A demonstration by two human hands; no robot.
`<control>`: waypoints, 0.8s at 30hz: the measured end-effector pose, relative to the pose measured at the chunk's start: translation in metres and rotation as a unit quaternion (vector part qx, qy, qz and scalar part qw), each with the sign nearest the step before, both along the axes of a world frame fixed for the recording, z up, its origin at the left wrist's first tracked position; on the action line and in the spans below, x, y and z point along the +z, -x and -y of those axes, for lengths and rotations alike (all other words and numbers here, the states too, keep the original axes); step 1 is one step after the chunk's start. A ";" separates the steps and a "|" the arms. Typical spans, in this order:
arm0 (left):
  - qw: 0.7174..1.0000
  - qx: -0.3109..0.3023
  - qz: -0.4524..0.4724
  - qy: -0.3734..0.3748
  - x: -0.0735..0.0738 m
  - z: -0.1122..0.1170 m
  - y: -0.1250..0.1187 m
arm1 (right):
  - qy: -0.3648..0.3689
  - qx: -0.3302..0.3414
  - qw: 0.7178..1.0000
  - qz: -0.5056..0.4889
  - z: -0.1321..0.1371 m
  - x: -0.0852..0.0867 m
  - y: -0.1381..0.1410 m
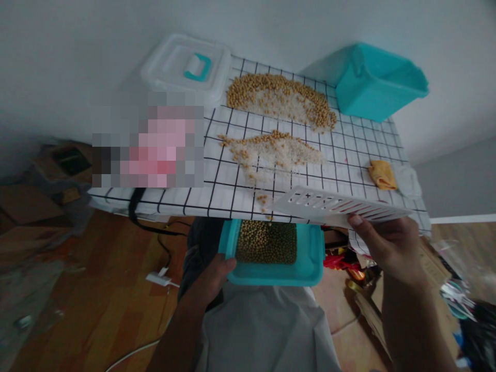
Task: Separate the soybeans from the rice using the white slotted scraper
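Note:
My left hand (217, 274) grips the left rim of a teal plastic box (312, 266) held above my lap, just below the table edge. Soybeans (267, 245) fill part of the box. In my right hand (395, 250) is a white slotted plastic panel (337, 203), tilted at the table's front edge with the thumb on its near side. Behind it, a thin patch of white rice-like grains (281, 155) mixed with soybeans lies on the checked tablecloth (194, 199). A few soybeans (262, 198) sit near the edge. Farther back is a larger soybean heap (279, 81) with white grains in front.
A clear lid (166, 59) with a teal handle is at the back left, a tall teal bin (372, 93) at the back right. A yellow cloth (383, 174) lies at the right. Pixelation hides a pinkish item (160, 147). Cardboard boxes (27, 206) and a power strip (158, 279) are on the floor.

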State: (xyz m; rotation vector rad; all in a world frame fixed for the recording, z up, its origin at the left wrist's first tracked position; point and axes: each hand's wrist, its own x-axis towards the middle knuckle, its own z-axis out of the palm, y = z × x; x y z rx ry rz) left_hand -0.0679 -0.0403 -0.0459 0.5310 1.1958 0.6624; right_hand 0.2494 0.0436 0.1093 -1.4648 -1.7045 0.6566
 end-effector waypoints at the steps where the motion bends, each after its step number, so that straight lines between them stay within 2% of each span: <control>1: 1.000 0.002 0.011 -0.002 0.000 0.000 0.000 | -0.001 -0.002 1.000 0.000 0.000 0.000 0.000; 13: 1.000 0.005 -0.028 0.012 -0.009 0.004 0.002 | -0.033 -0.027 0.999 -0.017 0.004 -0.007 -0.009; 18: 0.999 0.009 0.032 0.009 -0.009 0.003 0.000 | -0.050 -0.041 0.998 -0.007 -0.004 -0.009 -0.005; 24: 1.000 -0.001 -0.020 0.014 -0.005 0.001 -0.001 | -0.045 -0.040 0.998 0.003 -0.017 -0.008 0.002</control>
